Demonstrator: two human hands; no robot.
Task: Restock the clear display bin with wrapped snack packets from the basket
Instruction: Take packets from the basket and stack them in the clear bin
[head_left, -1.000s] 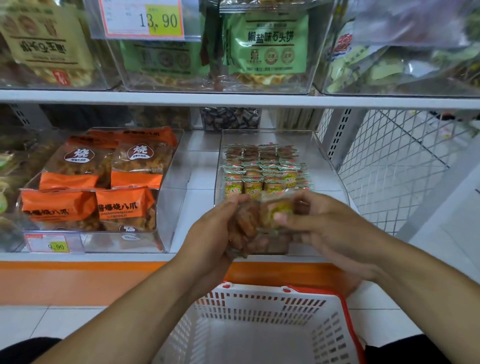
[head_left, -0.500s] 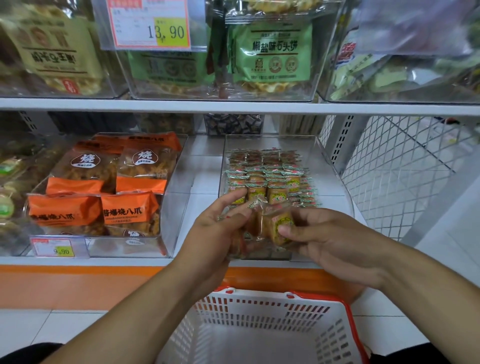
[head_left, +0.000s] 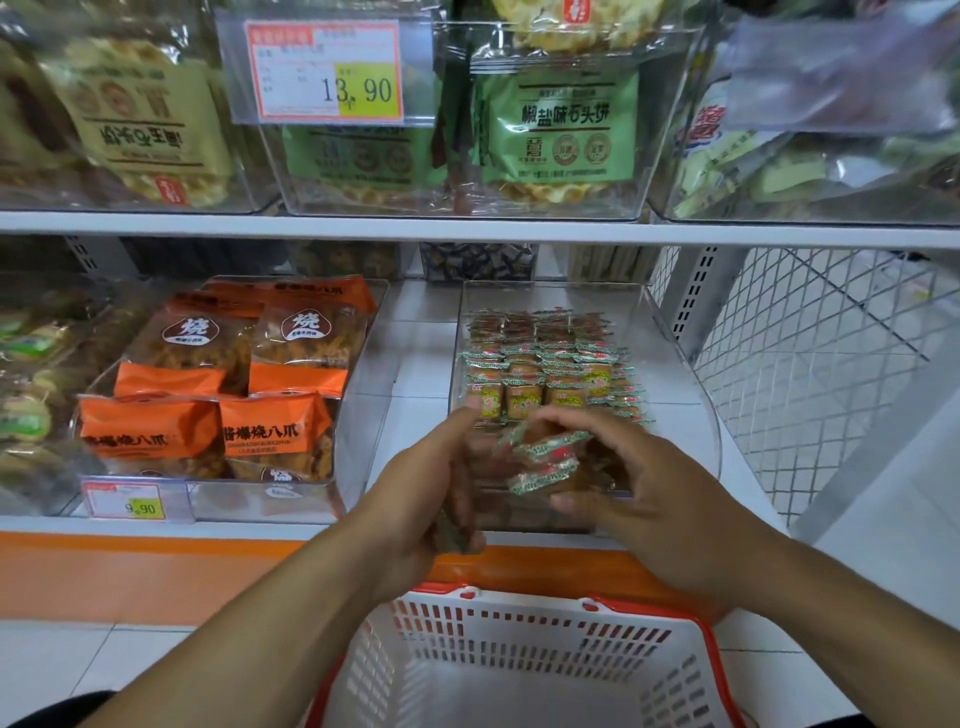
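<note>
Motion blur smears the snack packets (head_left: 545, 457) bunched between the left hand (head_left: 436, 488) and right hand (head_left: 644, 499), their print unreadable. Both hands cover the front wall of the clear display bin (head_left: 675, 364). The white basket (head_left: 519, 660) runs off the bottom edge, its floor unseen.
</note>
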